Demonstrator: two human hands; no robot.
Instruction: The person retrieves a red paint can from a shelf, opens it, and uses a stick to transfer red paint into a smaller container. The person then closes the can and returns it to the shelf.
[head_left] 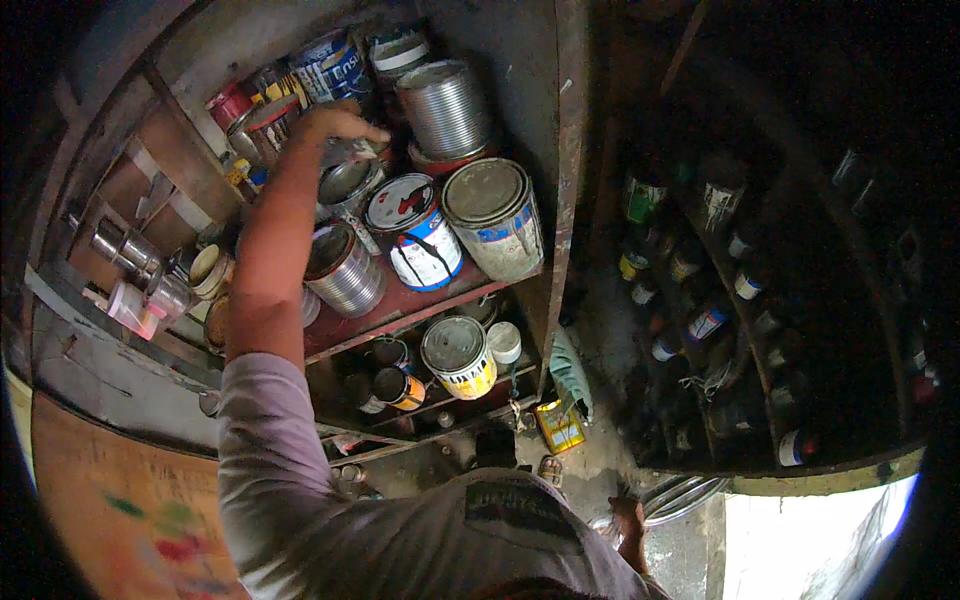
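Observation:
My left hand [343, 124] reaches deep into the upper shelf, above a round metal can [348, 180]. Its fingers are bent and close together, with a small pale patch at their tips; I cannot make out what they hold. In front of it stand a white and blue paint can [425, 245] with dark drips and a red-smeared lid, and a ribbed bare metal can [350, 275]. A larger, dirty grey can [495, 220] is to their right. My right hand [628, 522] hangs low beside my body, dim and partly hidden, so its fingers cannot be read.
Behind stand a tall ribbed can [445, 108], a blue can [332, 68] and a red can [230, 104]. A lower shelf holds a yellow-labelled can [460, 355]. A wooden post [568, 150] bounds the shelf's right. A yellow tin [559, 428] stands on the floor; dark shelves are farther right.

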